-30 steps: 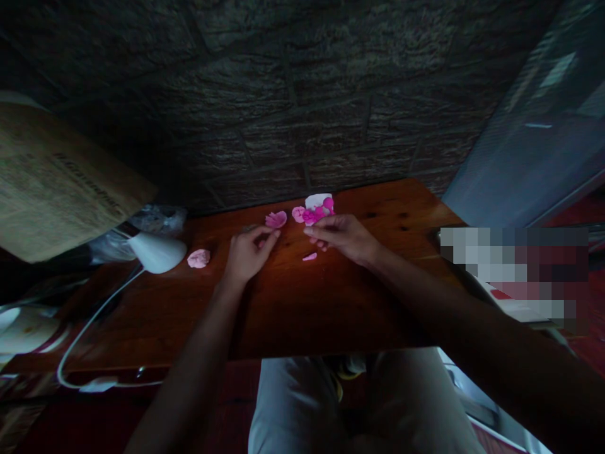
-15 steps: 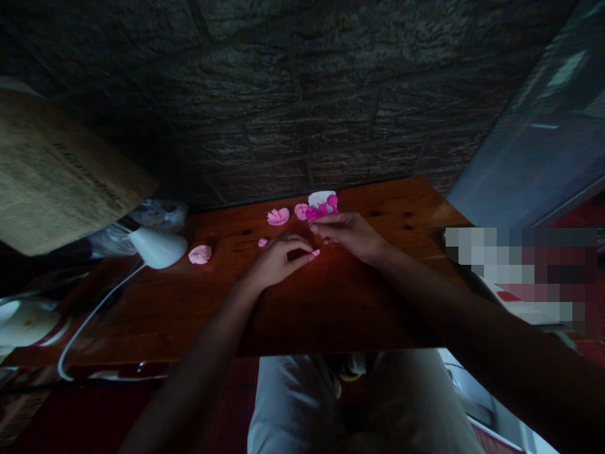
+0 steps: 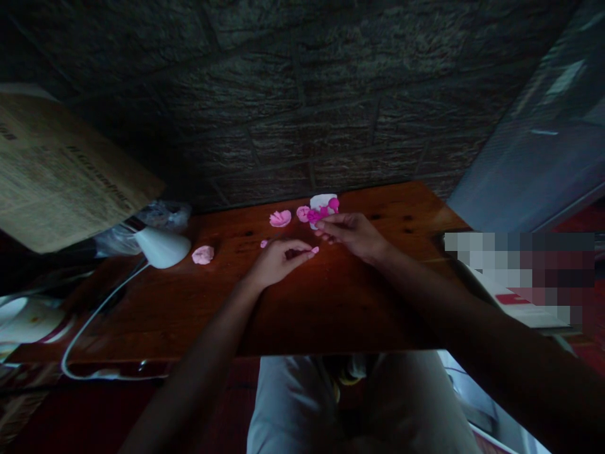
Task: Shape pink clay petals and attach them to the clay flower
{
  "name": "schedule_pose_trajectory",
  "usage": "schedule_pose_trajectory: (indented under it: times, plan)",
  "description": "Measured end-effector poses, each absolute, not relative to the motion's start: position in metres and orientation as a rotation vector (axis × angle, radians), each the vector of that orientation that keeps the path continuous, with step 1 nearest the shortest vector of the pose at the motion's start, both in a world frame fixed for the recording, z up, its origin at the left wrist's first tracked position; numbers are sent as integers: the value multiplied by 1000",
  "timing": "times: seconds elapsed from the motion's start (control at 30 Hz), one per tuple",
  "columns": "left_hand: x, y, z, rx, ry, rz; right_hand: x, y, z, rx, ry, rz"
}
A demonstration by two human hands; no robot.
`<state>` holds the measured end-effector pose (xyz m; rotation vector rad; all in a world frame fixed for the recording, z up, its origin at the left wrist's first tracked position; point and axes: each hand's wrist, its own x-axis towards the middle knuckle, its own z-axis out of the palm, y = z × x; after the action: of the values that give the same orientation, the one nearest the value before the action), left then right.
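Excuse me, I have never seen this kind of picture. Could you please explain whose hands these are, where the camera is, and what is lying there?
There is no machine here: these are a person's two bare hands. The camera is worn on the person's head, looking forward and down.

The left hand appears to pinch a pink sliver at its fingertips. The right hand has its fingertips at some magenta pieces; I cannot tell whether it grips one.

On the wooden table there are also a ruffled pink piece, a pale pink lump and, behind the magenta pieces, a white piece. Their material is unclear.
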<state>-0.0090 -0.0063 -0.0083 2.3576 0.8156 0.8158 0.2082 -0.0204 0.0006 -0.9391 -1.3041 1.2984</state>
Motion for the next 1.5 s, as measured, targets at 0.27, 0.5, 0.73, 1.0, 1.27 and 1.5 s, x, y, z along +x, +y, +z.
schedule_pose_trajectory:
  times: [0.27, 0.5, 0.73, 1.0, 1.27, 1.5]
  plan:
    - [-10, -5, -8, 2348, 812, 838, 209, -19, -1, -947, -1235, 1232]
    - [-10, -6, -8, 2378, 834, 820, 209, -19, -5, -929, -1197, 1301]
    - [-11, -5, -7, 2400, 833, 794, 210, -20, -3, -944, -1202, 1370]
    - [-10, -5, -7, 2399, 817, 813, 208, -22, -1, -920, -1311, 1384]
    - [-11, -6, -5, 2382, 807, 817, 206, -24, 0, -881, -1398, 1322]
    - [-11, -5, -5, 2402, 819, 818, 206, -24, 2, -930, -1392, 1326]
